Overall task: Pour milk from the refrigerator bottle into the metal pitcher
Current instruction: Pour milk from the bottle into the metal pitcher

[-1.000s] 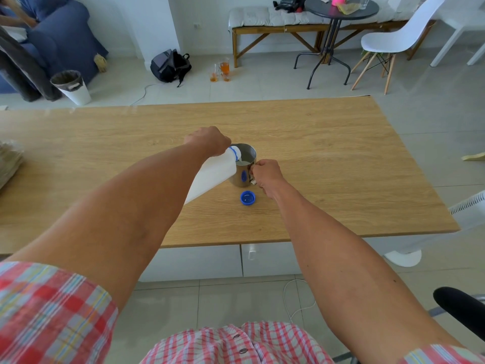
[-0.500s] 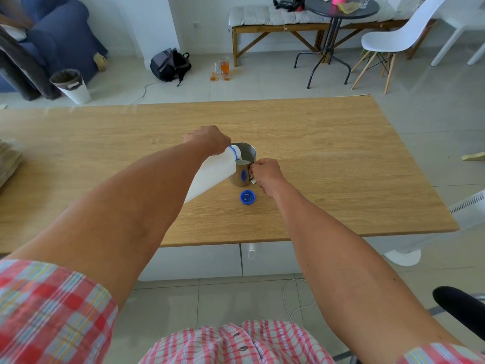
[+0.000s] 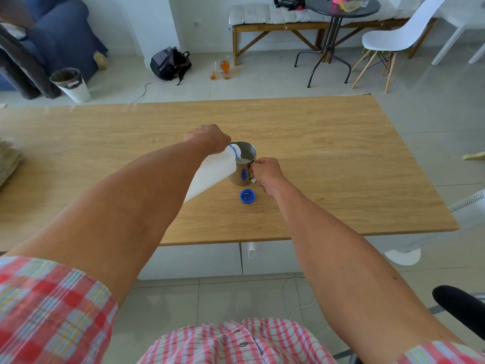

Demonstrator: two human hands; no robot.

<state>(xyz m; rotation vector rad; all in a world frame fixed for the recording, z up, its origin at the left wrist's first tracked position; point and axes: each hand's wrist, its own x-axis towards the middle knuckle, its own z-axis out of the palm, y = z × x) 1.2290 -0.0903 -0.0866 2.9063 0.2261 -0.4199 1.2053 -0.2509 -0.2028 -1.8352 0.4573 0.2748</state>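
Head view, white bottle (image 3: 212, 174) tilted, neck over steel pitcher (image 3: 242, 166)

Beyond the tabletop (image 3: 328, 164) we see a backpack (image 3: 170, 63) on the floor, with glasses (image 3: 221, 70) of amber drink just beside it. A bin (image 3: 70, 85) stands near a blue sofa (image 3: 63, 40). A round black table (image 3: 341, 9) sits before a bench (image 3: 275, 19), a white chair (image 3: 399, 35) beside it.

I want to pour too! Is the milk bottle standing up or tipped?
Tipped. The left hand holds the milk bottle slanted, its mouth over the metal pitcher.
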